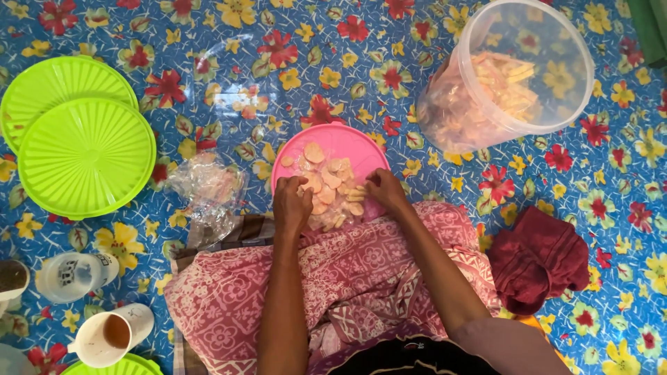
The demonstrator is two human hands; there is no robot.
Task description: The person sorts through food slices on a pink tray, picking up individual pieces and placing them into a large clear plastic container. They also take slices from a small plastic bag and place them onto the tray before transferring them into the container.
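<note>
Here, at lower centre, a round pink plate (338, 139), with no long axis, carries pale crackers (330, 186) heaped toward the lap. Left hand (292, 203) and right hand (385, 189) rest on the heap, fingers curled; actual grip unclear.

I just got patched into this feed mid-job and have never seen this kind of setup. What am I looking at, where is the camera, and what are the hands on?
No machine here: a person wears one camera on the head, looking down at their own hands. The left hand and right hand both rest on pale chips piled on a pink plate. The floor covering is blue and flowered. Around it lie two green lids, a clear tub of snacks, a crumpled plastic bag, a mug and a dark red cloth.
</note>
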